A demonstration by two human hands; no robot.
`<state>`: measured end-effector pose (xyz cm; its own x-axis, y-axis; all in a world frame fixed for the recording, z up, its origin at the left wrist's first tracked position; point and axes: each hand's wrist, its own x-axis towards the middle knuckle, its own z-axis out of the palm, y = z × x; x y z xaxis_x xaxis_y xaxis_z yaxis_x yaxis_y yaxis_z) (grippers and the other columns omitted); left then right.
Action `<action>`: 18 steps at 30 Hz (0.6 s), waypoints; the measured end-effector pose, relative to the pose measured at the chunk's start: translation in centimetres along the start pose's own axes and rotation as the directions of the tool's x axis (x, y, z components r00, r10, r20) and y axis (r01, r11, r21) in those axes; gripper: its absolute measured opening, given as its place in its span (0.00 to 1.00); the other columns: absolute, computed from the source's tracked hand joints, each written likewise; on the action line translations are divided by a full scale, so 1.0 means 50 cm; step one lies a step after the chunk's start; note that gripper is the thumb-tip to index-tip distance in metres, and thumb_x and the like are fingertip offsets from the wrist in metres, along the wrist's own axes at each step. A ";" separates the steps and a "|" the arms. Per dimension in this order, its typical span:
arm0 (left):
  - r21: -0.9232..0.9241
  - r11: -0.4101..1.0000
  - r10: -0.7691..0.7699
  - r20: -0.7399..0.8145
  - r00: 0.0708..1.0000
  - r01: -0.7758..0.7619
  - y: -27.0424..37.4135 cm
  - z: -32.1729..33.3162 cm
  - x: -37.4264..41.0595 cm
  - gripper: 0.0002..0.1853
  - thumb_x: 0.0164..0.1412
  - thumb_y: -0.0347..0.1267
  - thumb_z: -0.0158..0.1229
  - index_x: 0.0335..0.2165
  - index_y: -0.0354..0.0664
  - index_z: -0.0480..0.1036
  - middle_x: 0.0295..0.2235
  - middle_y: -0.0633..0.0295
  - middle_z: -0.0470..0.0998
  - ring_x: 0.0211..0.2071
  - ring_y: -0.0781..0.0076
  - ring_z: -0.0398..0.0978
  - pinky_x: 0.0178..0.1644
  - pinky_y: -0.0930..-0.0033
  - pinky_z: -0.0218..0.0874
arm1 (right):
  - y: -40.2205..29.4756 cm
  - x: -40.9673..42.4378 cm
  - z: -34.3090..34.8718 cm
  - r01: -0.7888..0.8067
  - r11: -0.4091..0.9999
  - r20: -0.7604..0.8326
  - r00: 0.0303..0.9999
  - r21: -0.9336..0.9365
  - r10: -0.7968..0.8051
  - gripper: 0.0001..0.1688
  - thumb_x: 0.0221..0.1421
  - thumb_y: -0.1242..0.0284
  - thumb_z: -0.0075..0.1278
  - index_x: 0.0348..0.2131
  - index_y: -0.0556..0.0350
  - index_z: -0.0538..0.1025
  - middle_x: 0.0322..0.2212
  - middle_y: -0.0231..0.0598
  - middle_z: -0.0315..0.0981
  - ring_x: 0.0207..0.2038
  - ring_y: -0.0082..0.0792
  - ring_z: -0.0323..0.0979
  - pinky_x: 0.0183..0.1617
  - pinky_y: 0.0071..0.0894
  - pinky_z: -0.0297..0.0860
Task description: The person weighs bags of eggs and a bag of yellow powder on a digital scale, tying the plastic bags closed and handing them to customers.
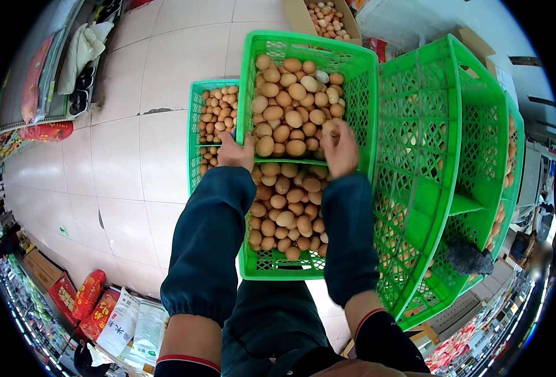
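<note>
A green plastic crate stands before me, split by a green divider into two compartments of brown eggs. My left hand is at the crate's left wall, its fingers around the rim near the divider. My right hand is over the right side of the far compartment, its fingers curled at an egg; the fingers partly hide it. A few paler eggs lie among the brown ones. Dark sleeve covers reach to both my wrists.
To the left, a teal crate holds smaller-looking eggs. At right, large green crates stand tilted in view, with eggs and a dark grey cloth-like item. A cardboard box of eggs lies beyond. Packaged bags sit at lower left.
</note>
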<state>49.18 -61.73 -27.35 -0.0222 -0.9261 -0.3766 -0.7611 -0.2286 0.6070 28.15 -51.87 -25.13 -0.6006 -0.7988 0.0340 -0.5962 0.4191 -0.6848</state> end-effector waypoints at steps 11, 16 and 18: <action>-0.029 1.000 0.006 0.029 1.000 -0.005 0.023 -0.018 -0.006 0.22 0.57 0.42 0.52 0.35 0.31 0.57 0.24 0.41 0.73 0.26 0.44 0.73 0.32 0.51 0.64 | 0.133 0.146 0.140 -0.059 0.949 0.430 0.882 -0.309 0.195 0.27 0.51 0.63 0.53 0.49 0.51 0.67 0.37 0.51 0.70 0.40 0.48 0.70 0.45 0.41 0.70; -0.051 0.999 0.000 0.105 0.994 0.005 0.032 -0.015 -0.005 0.22 0.57 0.42 0.52 0.34 0.32 0.58 0.23 0.42 0.72 0.25 0.45 0.72 0.31 0.51 0.63 | 0.199 0.137 0.110 -0.542 0.715 0.459 0.821 0.441 0.340 0.25 0.53 0.63 0.51 0.48 0.54 0.68 0.34 0.41 0.72 0.40 0.36 0.72 0.39 0.33 0.70; -0.073 0.997 0.011 0.081 0.997 -0.005 0.016 -0.014 -0.003 0.22 0.57 0.42 0.52 0.34 0.32 0.58 0.23 0.42 0.72 0.26 0.45 0.72 0.31 0.50 0.63 | 0.163 0.122 0.096 -0.718 0.286 0.550 0.679 0.634 0.486 0.19 0.57 0.60 0.45 0.43 0.53 0.71 0.32 0.34 0.71 0.34 0.27 0.71 0.34 0.28 0.69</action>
<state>49.03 -61.96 -26.32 -0.0828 -0.9013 -0.4252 -0.7116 -0.2453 0.6584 22.20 -55.40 -33.98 -0.4046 -0.5761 -0.7102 0.5989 0.4200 -0.6819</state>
